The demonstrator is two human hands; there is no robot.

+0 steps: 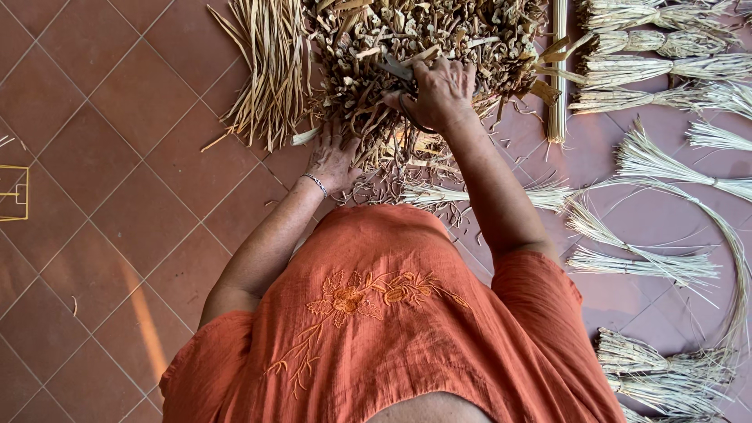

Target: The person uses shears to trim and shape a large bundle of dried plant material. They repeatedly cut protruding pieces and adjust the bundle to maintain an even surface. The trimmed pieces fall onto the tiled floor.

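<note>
A big heap of dried straw-coloured plant scraps (pixel 407 39) lies on the tiled floor in front of me. My right hand (pixel 440 92) rests on top of the heap, closed around a pair of dark-handled scissors (pixel 398 69) whose grey blades point up and left. My left hand (pixel 333 159), with a thin bracelet at the wrist, lies flat at the heap's near left edge. Its fingers are spread and pushed in among the scraps. My orange embroidered shirt fills the bottom of the view.
Loose long strips (pixel 270 66) lie left of the heap. Several tied bundles of pale fibre (pixel 658 66) are laid out on the right, more (pixel 666 376) at the lower right. The floor is of reddish-brown tiles (pixel 102 157). A yellow wire frame (pixel 16 192) sits at the left edge.
</note>
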